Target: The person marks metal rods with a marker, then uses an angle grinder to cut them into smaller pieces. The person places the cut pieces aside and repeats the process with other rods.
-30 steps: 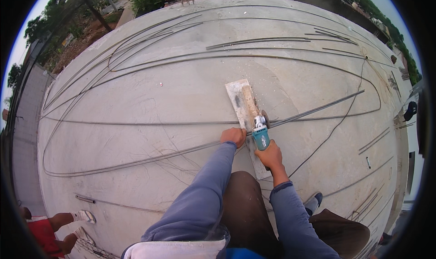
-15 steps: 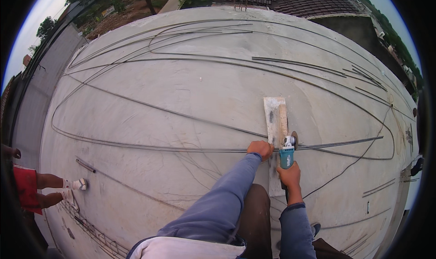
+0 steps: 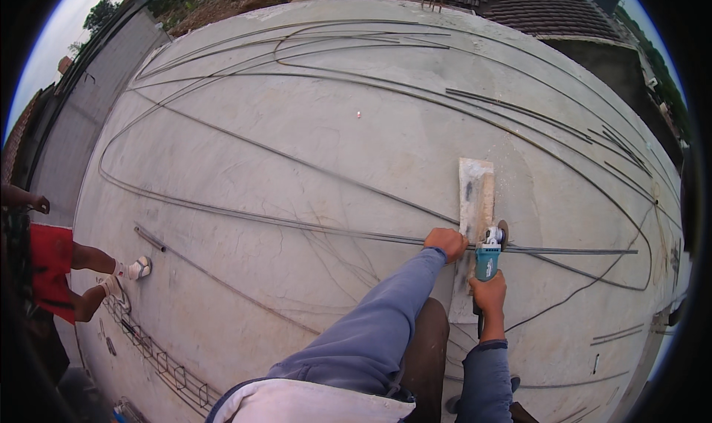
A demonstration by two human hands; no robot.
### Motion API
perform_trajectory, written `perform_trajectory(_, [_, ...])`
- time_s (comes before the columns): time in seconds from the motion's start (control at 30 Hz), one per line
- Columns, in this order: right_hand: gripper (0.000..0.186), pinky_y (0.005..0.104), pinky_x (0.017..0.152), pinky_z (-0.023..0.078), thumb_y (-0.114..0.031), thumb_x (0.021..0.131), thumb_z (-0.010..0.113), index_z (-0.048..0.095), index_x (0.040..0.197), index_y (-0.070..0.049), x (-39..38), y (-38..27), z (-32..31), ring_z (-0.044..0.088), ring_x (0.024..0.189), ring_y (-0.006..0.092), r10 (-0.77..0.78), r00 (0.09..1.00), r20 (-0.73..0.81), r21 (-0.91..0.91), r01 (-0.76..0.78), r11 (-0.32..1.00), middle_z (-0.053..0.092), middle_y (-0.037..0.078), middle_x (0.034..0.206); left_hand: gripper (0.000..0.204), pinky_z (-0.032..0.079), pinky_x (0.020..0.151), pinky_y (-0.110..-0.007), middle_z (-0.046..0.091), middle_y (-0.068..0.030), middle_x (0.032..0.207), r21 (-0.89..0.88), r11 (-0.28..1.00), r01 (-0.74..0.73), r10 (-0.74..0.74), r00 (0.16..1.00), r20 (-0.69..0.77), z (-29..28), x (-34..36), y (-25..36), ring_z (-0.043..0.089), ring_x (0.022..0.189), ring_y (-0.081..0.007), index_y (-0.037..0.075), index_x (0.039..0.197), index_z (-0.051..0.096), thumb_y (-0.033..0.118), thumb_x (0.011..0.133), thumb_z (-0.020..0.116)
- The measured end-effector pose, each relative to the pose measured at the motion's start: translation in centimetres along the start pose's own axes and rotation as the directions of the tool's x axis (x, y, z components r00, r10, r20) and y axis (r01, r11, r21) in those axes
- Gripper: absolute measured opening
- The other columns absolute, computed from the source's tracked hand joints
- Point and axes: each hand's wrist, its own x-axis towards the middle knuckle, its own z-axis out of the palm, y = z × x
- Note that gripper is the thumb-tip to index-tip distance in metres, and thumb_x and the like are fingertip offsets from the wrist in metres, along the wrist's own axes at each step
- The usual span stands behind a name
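My right hand (image 3: 489, 289) is wrapped round the teal body of an angle grinder (image 3: 487, 265). Its cutting disc (image 3: 503, 233) stands on edge at the bars, just right of a pale, worn wooden board (image 3: 472, 172). Whether the disc touches the steel I cannot tell. Closed over the long steel bars (image 3: 348, 232), my left hand (image 3: 446, 244) presses near the board's left edge. These bars cross the board, and their ends (image 3: 593, 252) stick out to the right of the grinder. A dark cord (image 3: 575, 297) snakes over the floor right of the grinder.
More long bent bars (image 3: 297, 160) lie over the concrete floor (image 3: 245, 149). Shorter bars (image 3: 512, 110) are at the far right. At left stand a person's legs in red shorts (image 3: 50, 263), beside a wire-tied rebar cage (image 3: 159, 360). Tiled roofs (image 3: 549, 8) rise beyond the slab's far edge.
The whole view has tilted and shifted, so the floor, bars and board sit further right. Both hands keep their grips. More of the other person's arm shows at left.
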Motion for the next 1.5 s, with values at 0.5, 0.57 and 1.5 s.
perform_trajectory(0.5, [0.054,0.0526,0.09,0.061,-0.027,0.074,0.088,0.069,0.113,0.005,-0.1,-0.4,-0.2,0.078,0.101,0.0473,-0.012,0.998,0.058,0.043,0.01,0.999,0.078,0.029,0.105,0.052,0.062,0.088,-0.055,0.082,-0.0253,0.103,-0.012,0.999,0.04,-0.04,0.999,-0.007,0.8,0.3,-0.5,0.08,0.096,-0.043,0.006,0.1,0.084,0.041,0.109,0.047])
perform_trajectory(0.57, [0.055,0.0526,0.091,0.061,-0.027,0.074,0.088,0.069,0.113,0.005,0.3,0.6,-0.4,0.078,0.103,0.0471,-0.008,0.999,0.051,0.028,0.006,1.0,0.078,0.029,0.107,0.052,0.062,0.088,-0.055,0.082,-0.0247,0.104,0.017,1.0,0.01,-0.01,1.0,0.007,0.7,0.5,-0.3,0.08,0.096,-0.0428,0.007,0.101,0.084,0.042,0.109,0.047])
perform_trajectory(1.5, [0.059,0.051,0.093,0.062,-0.031,0.075,0.09,0.071,0.116,0.008,0.8,-0.5,-1.6,0.079,0.103,0.0448,0.03,0.995,0.098,-0.058,-0.025,0.998,0.079,0.031,0.109,0.056,0.062,0.09,-0.053,0.082,-0.0237,0.104,0.012,0.997,0.07,-0.07,0.997,0.026,0.7,1.1,0.2,0.08,0.095,-0.0425,0.006,0.1,0.085,0.042,0.108,0.043])
